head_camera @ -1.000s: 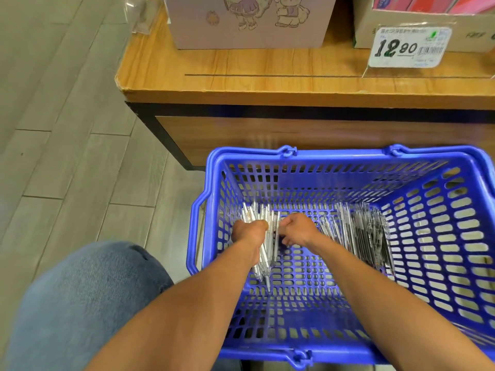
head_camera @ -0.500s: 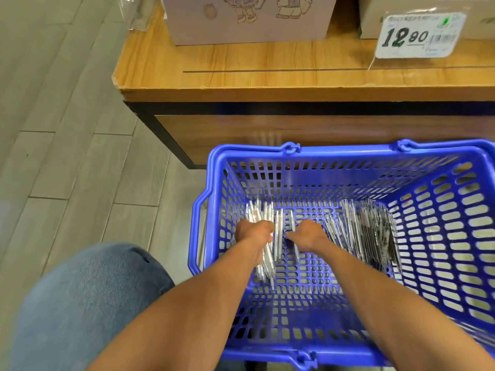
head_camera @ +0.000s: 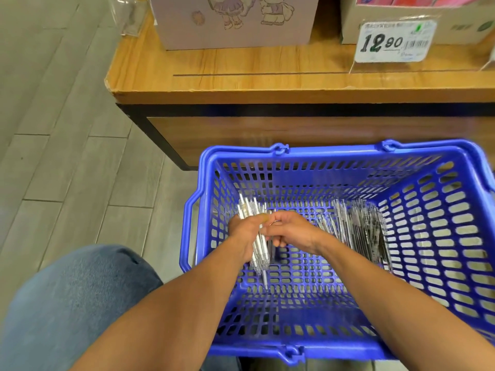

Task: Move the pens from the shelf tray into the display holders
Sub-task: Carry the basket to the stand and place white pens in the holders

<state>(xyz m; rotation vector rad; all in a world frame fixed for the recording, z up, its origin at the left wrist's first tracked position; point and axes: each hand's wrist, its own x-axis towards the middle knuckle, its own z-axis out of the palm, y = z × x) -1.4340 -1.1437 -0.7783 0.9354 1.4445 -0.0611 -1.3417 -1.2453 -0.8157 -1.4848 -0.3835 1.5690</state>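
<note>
I see a bundle of clear white pens (head_camera: 257, 238) held upright-slanted inside the blue basket (head_camera: 455, 263), near its left wall, my left hand (head_camera: 245, 231) curled round the bundle's middle. My right hand (head_camera: 290, 231) sits just beside it, touching, fingers bent in against the same bundle and pinching at it. A second heap of pens (head_camera: 359, 228) lies flat on the basket floor toward the right side, apart from both hands. Beyond the basket stands a wooden shelf (head_camera: 241, 76) carrying a lilac cartoon box (head_camera: 233, 20) and a price tag (head_camera: 393, 41) reading 12.90. A denim knee (head_camera: 72, 303) shows at lower left over grey floor tiles (head_camera: 53, 129).
</note>
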